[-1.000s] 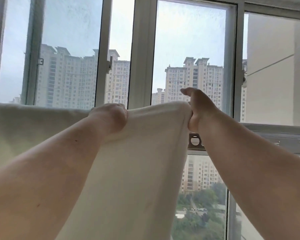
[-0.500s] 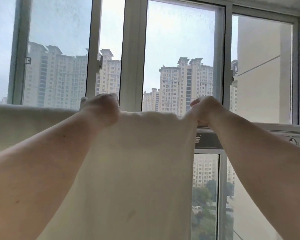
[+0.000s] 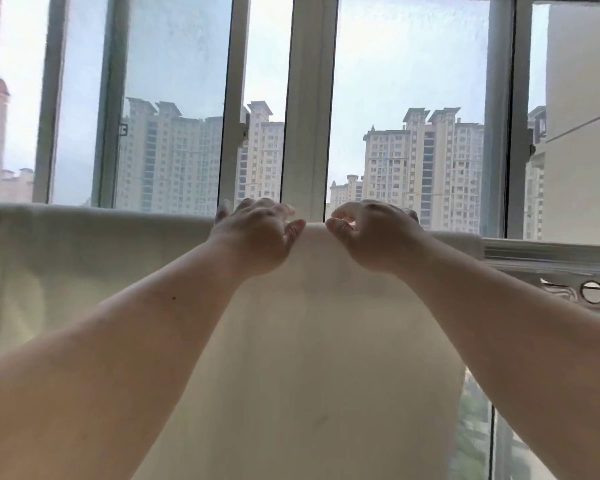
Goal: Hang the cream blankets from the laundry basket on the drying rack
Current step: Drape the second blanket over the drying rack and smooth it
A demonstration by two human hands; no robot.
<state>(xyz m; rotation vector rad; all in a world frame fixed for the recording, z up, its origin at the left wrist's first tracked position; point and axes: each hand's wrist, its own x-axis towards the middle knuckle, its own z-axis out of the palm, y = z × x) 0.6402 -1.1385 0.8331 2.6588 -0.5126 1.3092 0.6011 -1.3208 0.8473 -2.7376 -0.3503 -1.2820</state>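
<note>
The cream blanket (image 3: 312, 358) fills the middle of the view, a smooth, pale, slightly see-through sheet draped over a horizontal line in front of the window (image 3: 305, 109) and hanging straight down below it, out past the bottom of the view. Its top fold runs level, just under the lower part of the glass, and its right edge drops almost vertically, leaving a narrow strip of window and greenery showing beside it. To the left of this blanket, touching or overlapping it, a second cream blanket (image 3: 84, 258) hangs along the same line and reaches the left border of the view. To the right of the blanket the grey drying rack rail (image 3: 548, 254) stands bare, with a pierced metal bracket (image 3: 593, 292) just beneath it; this is the only uncovered stretch of rail in sight. Both bare forearms reach up from below across the blanket's front. The left hand (image 3: 257, 237) rests on the top fold with fingers curved loosely over it and the thumb pointing inward; whether it pinches the cloth cannot be told. The right hand (image 3: 374, 233) sits just beside it on the same fold, fingers hooked over the far side, thumb tip near the cloth, the thumbs close but apart.
</note>
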